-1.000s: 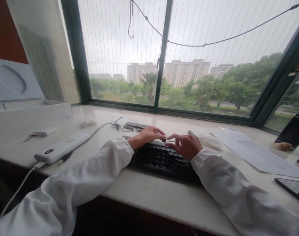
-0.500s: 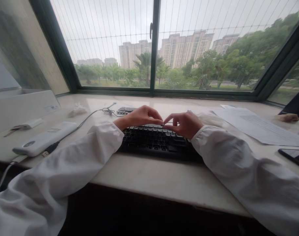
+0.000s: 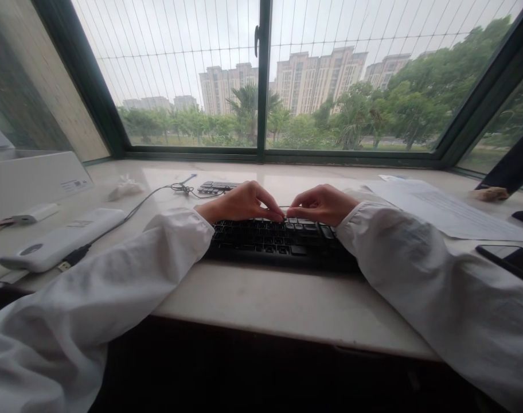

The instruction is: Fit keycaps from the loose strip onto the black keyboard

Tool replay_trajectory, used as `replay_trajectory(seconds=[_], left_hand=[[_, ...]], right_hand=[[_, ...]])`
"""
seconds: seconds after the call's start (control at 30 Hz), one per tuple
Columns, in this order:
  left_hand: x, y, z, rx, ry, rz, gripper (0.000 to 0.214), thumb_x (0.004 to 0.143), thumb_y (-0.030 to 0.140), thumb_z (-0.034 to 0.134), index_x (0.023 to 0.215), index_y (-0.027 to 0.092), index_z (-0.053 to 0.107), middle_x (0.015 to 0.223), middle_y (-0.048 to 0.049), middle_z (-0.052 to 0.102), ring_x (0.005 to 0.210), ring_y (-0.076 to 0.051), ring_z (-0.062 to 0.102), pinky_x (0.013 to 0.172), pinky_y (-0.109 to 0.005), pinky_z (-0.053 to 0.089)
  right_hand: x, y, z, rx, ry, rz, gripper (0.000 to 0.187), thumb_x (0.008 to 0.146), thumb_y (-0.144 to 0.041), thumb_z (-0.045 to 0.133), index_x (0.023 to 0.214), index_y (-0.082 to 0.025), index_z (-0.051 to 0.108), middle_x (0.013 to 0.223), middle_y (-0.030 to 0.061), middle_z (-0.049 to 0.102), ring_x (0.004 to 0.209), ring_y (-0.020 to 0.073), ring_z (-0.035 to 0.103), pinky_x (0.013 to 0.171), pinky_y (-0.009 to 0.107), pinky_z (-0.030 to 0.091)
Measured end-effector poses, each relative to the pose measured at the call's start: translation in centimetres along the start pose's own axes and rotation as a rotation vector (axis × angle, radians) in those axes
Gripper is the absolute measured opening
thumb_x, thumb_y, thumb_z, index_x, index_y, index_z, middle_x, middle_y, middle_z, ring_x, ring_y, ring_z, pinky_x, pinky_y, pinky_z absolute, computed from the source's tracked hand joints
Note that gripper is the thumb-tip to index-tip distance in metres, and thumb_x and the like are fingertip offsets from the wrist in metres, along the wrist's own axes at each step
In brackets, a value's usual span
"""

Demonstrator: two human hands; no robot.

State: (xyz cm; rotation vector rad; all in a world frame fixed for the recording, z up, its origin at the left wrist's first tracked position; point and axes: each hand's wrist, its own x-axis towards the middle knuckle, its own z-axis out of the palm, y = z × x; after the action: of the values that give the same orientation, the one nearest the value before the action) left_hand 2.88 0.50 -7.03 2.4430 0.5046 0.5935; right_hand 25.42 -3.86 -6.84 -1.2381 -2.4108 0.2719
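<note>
A black keyboard (image 3: 261,252) lies on the pale stone sill in front of me; part of it shows bare key sockets where caps are off. My left hand (image 3: 248,201) reaches over its back rows from the left, thumb and forefinger pinched together. From the other side, my right hand (image 3: 322,205) is also closed in a pinch, its fingertips close beside the left ones just above the keys. Whatever lies between the fingertips is too small to make out. Behind my left wrist, several loose black keycaps (image 3: 217,187) sit in rows.
On the left are a white power bank (image 3: 67,238), a cable (image 3: 145,201), a white adapter (image 3: 35,213) and a white box (image 3: 33,178). To the right lie paper sheets (image 3: 442,206) and a phone (image 3: 511,258). A window frame (image 3: 261,155) borders the back; the sill's front edge (image 3: 287,335) is near me.
The view has shifted slightly, so the sill's things sit a little further left and higher. My right fingers have drawn together into a tighter pinch; my left hand keeps its pinch.
</note>
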Motion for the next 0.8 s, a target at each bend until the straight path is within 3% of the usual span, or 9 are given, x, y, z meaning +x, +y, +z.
replay_trajectory(seconds=[0.3,0.6,0.8], left_hand=[[-0.5,0.7,0.4,0.277,0.025,0.061,0.021,0.071,0.043,0.071,0.084,0.027,0.077,0.059,0.0014,0.068,0.047,-0.006,0.045,0.051,-0.021,0.033],[-0.8,0.8,0.1,0.281,0.025,0.036,0.02,0.067,0.039,0.073,0.083,0.028,0.077,0.059,-0.0001,0.069,0.055,-0.01,0.055,0.055,-0.021,0.036],[-0.7,1.0,-0.2,0.214,-0.036,0.023,0.017,0.068,0.034,0.071,0.083,0.029,0.077,0.076,-0.0018,0.074,0.062,-0.012,0.062,0.059,-0.022,0.04]], right_hand=[[0.0,0.0,0.9,-0.054,0.014,-0.028,0.04,0.077,-0.054,0.058,0.082,-0.017,0.075,0.054,-0.0021,0.055,0.051,0.0078,0.041,0.052,0.023,0.028],[0.1,0.0,0.9,-0.055,-0.011,-0.078,0.032,0.075,-0.051,0.064,0.084,-0.023,0.075,0.057,-0.0035,0.059,0.05,0.007,0.044,0.055,0.022,0.031],[0.1,-0.1,1.1,-0.083,0.0,-0.052,0.032,0.073,-0.052,0.065,0.086,-0.024,0.076,0.057,-0.0035,0.059,0.05,0.0076,0.045,0.056,0.023,0.031]])
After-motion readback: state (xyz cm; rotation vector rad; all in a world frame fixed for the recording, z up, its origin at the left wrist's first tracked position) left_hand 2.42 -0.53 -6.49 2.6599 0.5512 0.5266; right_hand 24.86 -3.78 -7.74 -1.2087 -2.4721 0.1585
